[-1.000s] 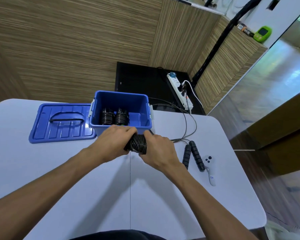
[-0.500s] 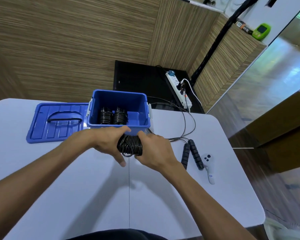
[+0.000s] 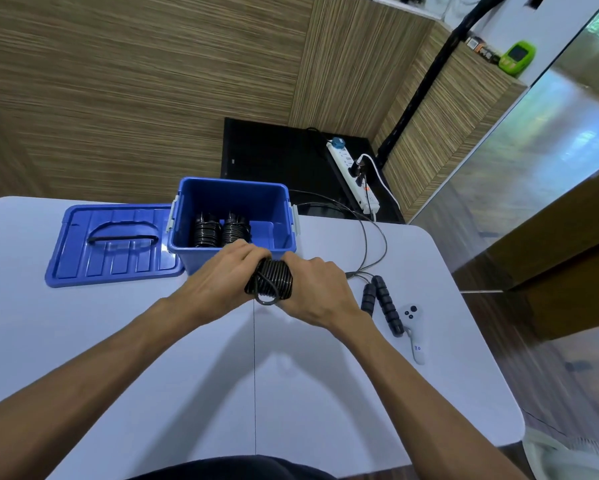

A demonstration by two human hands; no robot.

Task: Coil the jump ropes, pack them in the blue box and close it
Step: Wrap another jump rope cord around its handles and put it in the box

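A: Where is the rope?

B: A coiled jump rope [image 3: 269, 280] sits between the left hand [image 3: 222, 277] and right hand [image 3: 317, 289], both gripping it so the loops likely stay bundled, just before the open blue box [image 3: 234, 206].

A: What remains?

B: Another rope's handles [image 3: 381, 306] lie uncoiled; the lid [image 3: 111, 245] rests beside the box.

Glossy black rope [image 3: 269, 281]; smooth blue plastic box [image 3: 234, 202] and ribbed lid [image 3: 114, 247]; matt white desk [image 3: 187, 393]; striped wood-grain wall [image 3: 135, 81]; shiny floor [image 3: 533, 140]
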